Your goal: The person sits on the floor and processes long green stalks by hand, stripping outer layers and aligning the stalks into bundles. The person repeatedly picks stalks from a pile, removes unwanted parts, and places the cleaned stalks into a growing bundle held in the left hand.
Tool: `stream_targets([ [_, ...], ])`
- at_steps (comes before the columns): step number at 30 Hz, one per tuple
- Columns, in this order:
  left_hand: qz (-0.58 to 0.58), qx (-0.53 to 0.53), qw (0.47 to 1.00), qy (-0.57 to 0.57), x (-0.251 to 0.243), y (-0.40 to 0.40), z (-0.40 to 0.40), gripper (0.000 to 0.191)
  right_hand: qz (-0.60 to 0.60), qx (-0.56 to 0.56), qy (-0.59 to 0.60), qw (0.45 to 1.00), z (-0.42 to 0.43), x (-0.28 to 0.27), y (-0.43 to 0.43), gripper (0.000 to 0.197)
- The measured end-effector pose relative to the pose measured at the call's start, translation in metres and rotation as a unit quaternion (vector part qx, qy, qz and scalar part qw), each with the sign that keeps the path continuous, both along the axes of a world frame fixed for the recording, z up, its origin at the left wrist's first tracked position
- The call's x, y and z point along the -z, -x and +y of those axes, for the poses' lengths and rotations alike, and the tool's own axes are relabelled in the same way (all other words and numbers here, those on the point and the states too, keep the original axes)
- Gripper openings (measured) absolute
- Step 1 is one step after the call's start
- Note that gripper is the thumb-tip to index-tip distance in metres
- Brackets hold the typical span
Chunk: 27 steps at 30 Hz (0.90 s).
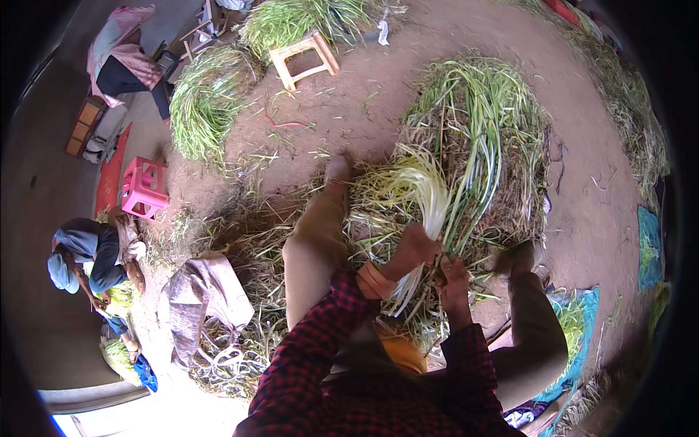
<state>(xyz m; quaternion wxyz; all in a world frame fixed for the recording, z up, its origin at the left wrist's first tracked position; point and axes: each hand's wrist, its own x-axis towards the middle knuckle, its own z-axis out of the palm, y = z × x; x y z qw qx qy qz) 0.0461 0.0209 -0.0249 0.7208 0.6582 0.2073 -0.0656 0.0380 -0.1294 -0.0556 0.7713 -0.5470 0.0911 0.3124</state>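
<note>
My left hand [418, 246] is closed around a bunch of pale, white-stalked leafy greens [434, 202], whose yellowish tops fan out up and to the left. The white ends hang below the fist. Close by on the right, my right hand [453, 276] pinches the lower end of some long green stalks [472, 185]. These stalks stretch up over a large heap of greens with dry, brownish outer leaves [513, 158]. Both hands are nearly touching, between my spread knees. The fingertips of my right hand are partly hidden among the stalks.
Loose leaf scraps [262, 273] cover the ground around my legs. Beyond lie more green heaps [205, 104], a cream plastic stool [306, 60] and a pink stool [144, 188]. A person in a blue cap [82, 251] sits at the left; another person [125, 65] bends over at the upper left.
</note>
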Motion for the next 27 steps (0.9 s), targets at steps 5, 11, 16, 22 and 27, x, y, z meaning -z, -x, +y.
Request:
stream_targets([
  [5,-0.021,-0.008,1.0,0.006,-0.004,0.002,-0.005,0.01,-0.003,0.044,0.011,0.999,-0.002,0.001,0.003,0.012],
  [11,0.001,-0.029,0.999,0.013,0.007,0.001,-0.011,0.01,0.008,0.035,0.025,0.999,-0.002,-0.003,0.006,0.008],
  [16,0.001,-0.039,0.999,-0.002,0.002,0.003,-0.014,0.01,0.102,0.074,-0.079,0.989,-0.001,0.002,0.006,0.008],
  [22,0.016,-0.114,0.992,0.049,0.009,0.004,-0.02,0.01,0.085,0.06,-0.015,0.994,-0.007,0.015,0.006,0.011],
  [27,-0.134,-0.134,0.971,0.148,0.021,0.002,-0.009,0.015,0.062,0.059,0.074,0.994,-0.022,0.04,0.016,0.017],
])
